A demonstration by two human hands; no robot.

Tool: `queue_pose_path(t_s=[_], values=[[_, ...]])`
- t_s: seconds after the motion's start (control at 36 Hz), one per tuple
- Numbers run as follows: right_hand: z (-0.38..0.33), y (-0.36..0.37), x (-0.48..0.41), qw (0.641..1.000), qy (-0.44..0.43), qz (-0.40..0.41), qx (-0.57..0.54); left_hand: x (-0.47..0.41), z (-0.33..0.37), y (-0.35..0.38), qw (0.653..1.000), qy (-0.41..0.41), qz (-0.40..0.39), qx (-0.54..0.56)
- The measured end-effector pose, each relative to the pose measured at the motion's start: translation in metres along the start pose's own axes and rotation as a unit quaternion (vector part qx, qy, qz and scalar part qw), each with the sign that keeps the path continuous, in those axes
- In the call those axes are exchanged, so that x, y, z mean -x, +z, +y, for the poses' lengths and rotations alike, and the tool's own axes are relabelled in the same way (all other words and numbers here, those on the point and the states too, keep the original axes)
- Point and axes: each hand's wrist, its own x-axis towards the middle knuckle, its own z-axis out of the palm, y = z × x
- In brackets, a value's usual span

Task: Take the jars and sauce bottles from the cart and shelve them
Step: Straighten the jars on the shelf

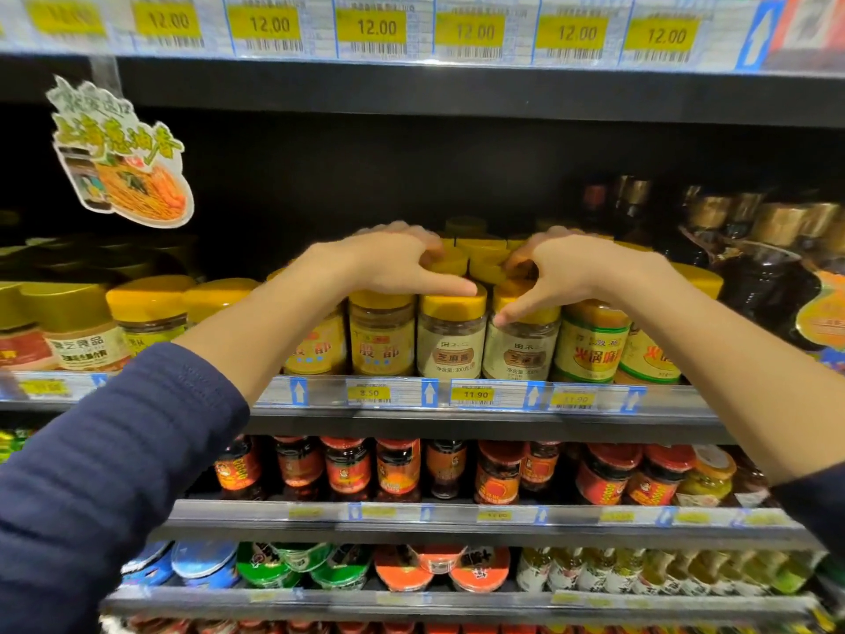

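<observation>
On the middle shelf (480, 421), left hand (398, 263) and right hand (553, 272) clamp yellow-lidded jars (452, 336) at the front edge; tight packing means a nudge likely tips neighbours off.

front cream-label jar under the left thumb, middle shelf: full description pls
The cream-label jar is a clear, plastic-looking round jar with a yellow screw lid, brownish paste showing above a cream label with a tan panel. It stands upright at the shelf's front edge, above the 11.90 tag, pressed between a yellow-label jar and a matching cream-label twin. The left hand rests its thumb on the lid; the right hand touches the twin.
</observation>
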Motion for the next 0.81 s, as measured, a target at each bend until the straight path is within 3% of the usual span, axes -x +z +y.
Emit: queue_pose_path(t_s=[0.19,0.33,0.5,0.81], values=[[-0.046,-0.015,-0.013,0.991,-0.083,0.092,-0.048,0.034,-0.047,-0.028,0.996,-0.032,0.040,0.072],[-0.087,-0.010,-0.030,0.987,-0.126,0.063,-0.081,0.060,-0.080,-0.025,0.994,-0.071,0.045,0.066],[-0.108,0.003,-0.043,0.990,-0.112,0.034,-0.079,0.070,-0.107,-0.013,0.993,-0.112,-0.009,0.034],[-0.107,0.007,-0.057,0.989,-0.108,0.019,-0.101,0.065,-0.115,-0.005,0.991,-0.106,0.007,0.078]])
